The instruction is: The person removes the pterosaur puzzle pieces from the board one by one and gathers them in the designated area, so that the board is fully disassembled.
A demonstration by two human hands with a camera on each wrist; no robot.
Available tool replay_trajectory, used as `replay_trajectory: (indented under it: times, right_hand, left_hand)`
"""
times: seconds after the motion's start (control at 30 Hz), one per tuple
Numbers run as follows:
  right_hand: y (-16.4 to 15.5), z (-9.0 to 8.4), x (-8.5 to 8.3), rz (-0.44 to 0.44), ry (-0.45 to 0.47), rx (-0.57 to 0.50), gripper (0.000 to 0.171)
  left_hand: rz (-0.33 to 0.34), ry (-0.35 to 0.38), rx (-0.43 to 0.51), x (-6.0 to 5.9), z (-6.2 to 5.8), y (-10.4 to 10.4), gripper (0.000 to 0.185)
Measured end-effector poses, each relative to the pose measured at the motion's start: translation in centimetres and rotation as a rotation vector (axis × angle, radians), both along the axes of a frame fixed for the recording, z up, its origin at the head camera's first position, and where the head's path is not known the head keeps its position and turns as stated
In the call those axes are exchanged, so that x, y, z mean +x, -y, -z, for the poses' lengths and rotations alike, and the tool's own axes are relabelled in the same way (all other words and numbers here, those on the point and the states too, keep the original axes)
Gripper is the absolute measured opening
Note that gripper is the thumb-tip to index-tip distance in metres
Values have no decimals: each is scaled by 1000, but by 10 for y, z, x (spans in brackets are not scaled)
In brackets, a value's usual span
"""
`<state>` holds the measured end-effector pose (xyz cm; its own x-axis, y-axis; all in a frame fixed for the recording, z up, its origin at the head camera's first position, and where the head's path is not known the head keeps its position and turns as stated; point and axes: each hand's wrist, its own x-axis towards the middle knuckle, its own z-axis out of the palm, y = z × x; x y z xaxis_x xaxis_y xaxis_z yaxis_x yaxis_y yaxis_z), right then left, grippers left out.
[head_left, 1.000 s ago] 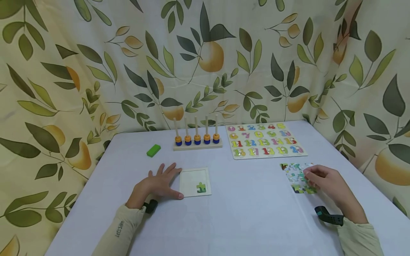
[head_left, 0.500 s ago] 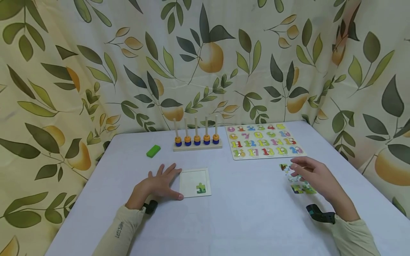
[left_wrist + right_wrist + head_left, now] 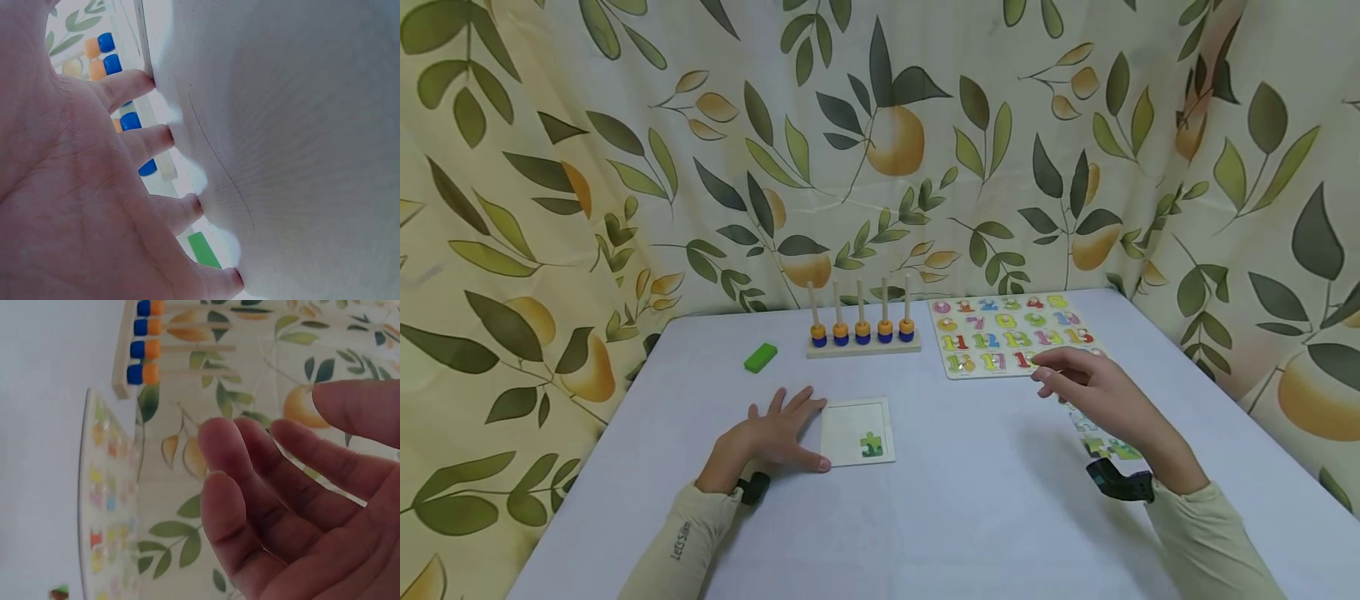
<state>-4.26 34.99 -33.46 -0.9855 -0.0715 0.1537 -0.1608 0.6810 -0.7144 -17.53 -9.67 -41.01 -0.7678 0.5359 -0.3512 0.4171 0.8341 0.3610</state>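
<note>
My left hand lies spread beside the small white puzzle tray, a fingertip and the thumb right at its left edge. One green jigsaw piece sits in the tray's lower right corner. In the left wrist view the fingertips of that left hand rest on the white cloth. My right hand is raised over the right side, partly covering a group of jigsaw pieces. Seen from its wrist, the right hand has loosely bent fingers, with thumb and index tips apart and nothing visible between them.
A number board lies flat at the back right. To its left stands a wooden peg rack with orange and blue beads. A green block is at the back left. Patterned curtains enclose the white table.
My right hand has lifted off the jigsaw pieces and moved left, to just in front of the number board. The left hand and the tray keep their places.
</note>
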Motion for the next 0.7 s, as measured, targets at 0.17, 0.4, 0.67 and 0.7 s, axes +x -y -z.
replay_trajectory:
  times: [0.17, 0.4, 0.67, 0.7]
  right_hand:
    - [16, -10, -5, -83, -12, 20, 30]
    - [42, -20, -14, -157, -31, 11, 26]
    - [67, -27, -24, -205, -70, 2, 26]
    - [69, -28, -26, -206, -76, 2, 26]
  left_hand:
    - [0, 0, 2, 0, 0, 0, 109]
    - [-2, 6, -1, 1, -1, 0, 109]
    - [7, 5, 2, -1, 0, 1, 110]
    - [8, 3, 3, -1, 0, 1, 110]
